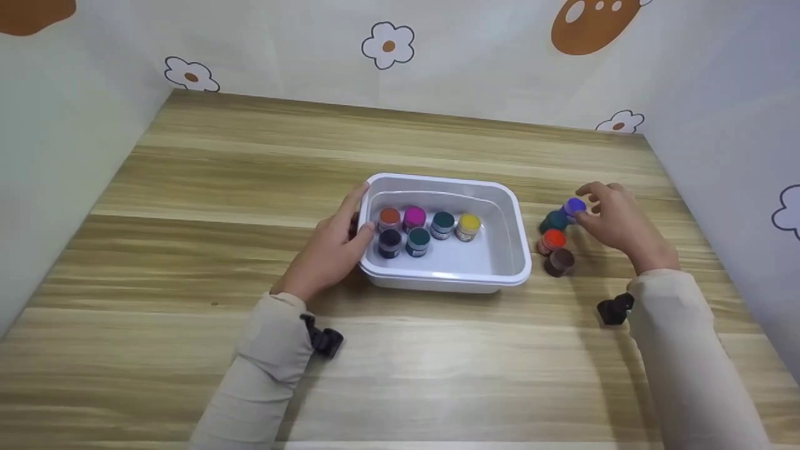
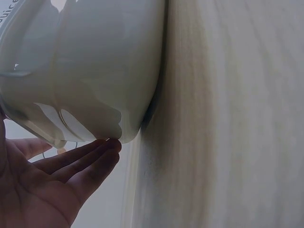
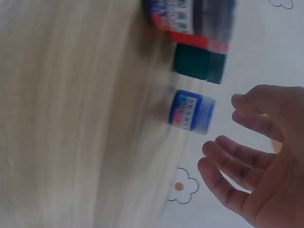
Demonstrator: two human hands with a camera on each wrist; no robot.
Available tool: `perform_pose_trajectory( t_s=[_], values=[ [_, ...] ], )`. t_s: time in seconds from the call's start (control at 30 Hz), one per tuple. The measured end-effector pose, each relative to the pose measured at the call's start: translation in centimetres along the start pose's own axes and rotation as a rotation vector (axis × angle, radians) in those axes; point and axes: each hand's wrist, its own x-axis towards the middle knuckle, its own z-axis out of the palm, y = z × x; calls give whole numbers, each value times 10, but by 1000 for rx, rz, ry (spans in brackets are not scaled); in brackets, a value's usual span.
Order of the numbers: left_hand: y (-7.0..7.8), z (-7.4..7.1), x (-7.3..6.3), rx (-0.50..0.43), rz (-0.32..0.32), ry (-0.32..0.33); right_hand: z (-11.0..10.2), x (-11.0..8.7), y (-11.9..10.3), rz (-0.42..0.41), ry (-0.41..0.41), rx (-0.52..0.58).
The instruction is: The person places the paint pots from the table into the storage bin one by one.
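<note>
In the head view my left hand (image 1: 331, 250) grips the left side of a white plastic tub (image 1: 447, 280). The thumb lies at its rim, while fingertips touch the outer wall (image 2: 80, 95) in the left wrist view. Several small paint jars stand in the tub's left and middle part, among them a magenta jar (image 1: 414, 219) and a yellow jar (image 1: 468, 227). My right hand (image 1: 619, 215) hovers beside a blue jar (image 3: 190, 112), its fingers spread and apart from it in the right wrist view. Next to that stand a dark green jar (image 1: 554, 222), a red jar (image 1: 552, 241) and a brown jar (image 1: 559, 262).
All of this is on a wood-grain table (image 1: 250, 162). A pale wall sheet with flower prints (image 1: 388, 45) rises behind it and along both sides. Black wrist-camera mounts (image 1: 326, 342) stick out from the sleeves.
</note>
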Motion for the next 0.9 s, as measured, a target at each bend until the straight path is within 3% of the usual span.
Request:
perform_pose_trajectory(
  t_s=[0.13, 0.37, 0.7, 0.9],
  values=[
    [0, 1, 0, -1, -8, -2, 3, 2, 6, 31, -58, -3],
    [-1, 1, 0, 2, -19, -2, 8, 8, 11, 14, -139, -11],
    [0, 0, 1, -5, -23, -5, 9, 6, 12, 37, -108, 21],
    [-1, 0, 1, 3, 9, 6, 7, 4, 11, 3, -73, 0]
  ],
)
